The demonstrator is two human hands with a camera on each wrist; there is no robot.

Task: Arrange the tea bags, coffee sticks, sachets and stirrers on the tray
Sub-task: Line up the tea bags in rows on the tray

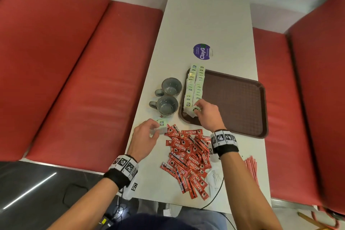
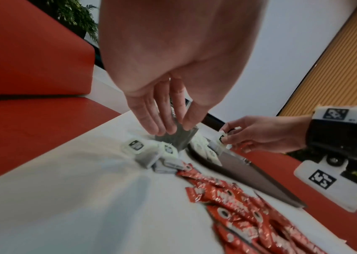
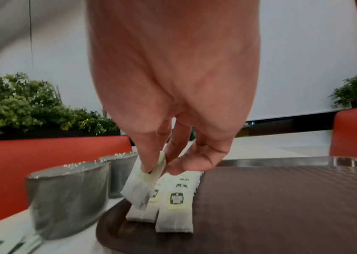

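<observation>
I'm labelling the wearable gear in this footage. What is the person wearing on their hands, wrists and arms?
The left hand and right hand are bare, without gloves, and the forearms show no sleeves. Each wrist carries a black strap topped by a white band of square black-and-white marker tags; the left band matches. A white tagged box hangs under each wrist, with a thin black cable trailing.

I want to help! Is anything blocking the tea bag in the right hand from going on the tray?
Nothing visible does. The right hand pinches the tea bag just above the tray, beside the rows already laid.

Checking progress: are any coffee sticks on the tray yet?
No, the coffee sticks all lie on the table; the tray holds only tea bags.
</observation>
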